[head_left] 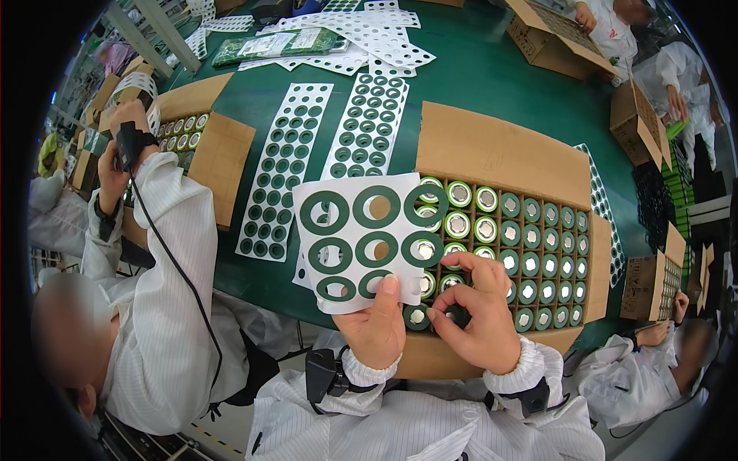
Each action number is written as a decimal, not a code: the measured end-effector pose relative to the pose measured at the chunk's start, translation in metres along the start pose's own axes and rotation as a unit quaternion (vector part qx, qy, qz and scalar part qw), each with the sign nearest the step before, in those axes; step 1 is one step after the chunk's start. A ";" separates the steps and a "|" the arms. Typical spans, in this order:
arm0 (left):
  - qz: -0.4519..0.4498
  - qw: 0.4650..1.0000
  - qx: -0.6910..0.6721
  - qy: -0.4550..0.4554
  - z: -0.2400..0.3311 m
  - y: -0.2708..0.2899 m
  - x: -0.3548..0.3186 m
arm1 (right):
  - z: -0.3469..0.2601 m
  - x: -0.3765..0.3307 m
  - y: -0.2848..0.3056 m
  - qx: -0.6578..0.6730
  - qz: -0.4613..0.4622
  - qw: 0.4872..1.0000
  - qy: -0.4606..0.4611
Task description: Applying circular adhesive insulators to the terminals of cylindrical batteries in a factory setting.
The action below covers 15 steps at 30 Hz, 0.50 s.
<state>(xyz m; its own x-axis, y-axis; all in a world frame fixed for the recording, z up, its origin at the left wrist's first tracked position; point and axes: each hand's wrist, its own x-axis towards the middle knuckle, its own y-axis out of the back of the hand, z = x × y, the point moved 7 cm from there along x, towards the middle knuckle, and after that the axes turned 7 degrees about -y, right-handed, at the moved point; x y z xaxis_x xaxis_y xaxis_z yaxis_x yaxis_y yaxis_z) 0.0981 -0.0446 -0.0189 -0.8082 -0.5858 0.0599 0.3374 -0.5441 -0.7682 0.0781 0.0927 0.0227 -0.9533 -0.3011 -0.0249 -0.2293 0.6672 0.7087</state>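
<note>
Sleeves (430, 422), white striped, cut off by the lower edge; a dark wrist unit (327, 376) on the left, another (532, 399) on the right.

Left hand (373, 330): gripping a white sheet (352, 232) by its lower edge, thumb on top, other fingers hidden beneath. The sheet lies directly above this hand and bears dark green rings. The thumb partly covers one ring of the bottom row; a second white edge shows behind, mostly hidden.

Right hand (484, 315): fingers bent, thumb and forefinger close together; whether anything is pinched there cannot be told. Another fingertip is beside the rim of a ring (439, 250) at the sheet's right edge, to the hand's upper left; contact is unclear.

Box (500, 154), cardboard, flaps open, under the right hand. Cells (486, 200) in dividers; those at left mostly bright green-rimmed, those at right dark-ringed. Several at left are hidden by sheet and hand.

Table (453, 77), green. Two ring strips (282, 173) left of the box; a third (607, 215) right of it, partly behind a flap.

Co-worker's sleeve (161, 300), left, in front of another box (223, 169) of cells, largely obscuring it.

Far end: a green packet (269, 46), its contents unclear, on overlapping punched sheets (392, 38); a far box (553, 42), contents hard to make out.
</note>
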 end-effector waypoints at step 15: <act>-0.046 0.997 0.064 -0.027 -0.001 0.004 0.000 | -0.006 0.000 0.001 -0.024 0.023 0.999 0.010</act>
<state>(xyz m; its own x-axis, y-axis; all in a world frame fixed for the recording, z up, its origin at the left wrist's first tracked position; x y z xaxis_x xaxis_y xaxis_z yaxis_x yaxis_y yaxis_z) 0.0989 -0.0462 -0.0221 -0.8130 -0.5590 0.1630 0.3240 -0.6669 -0.6710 0.0794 0.0896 0.0280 -0.9583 -0.2850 0.0227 -0.1752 0.6480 0.7412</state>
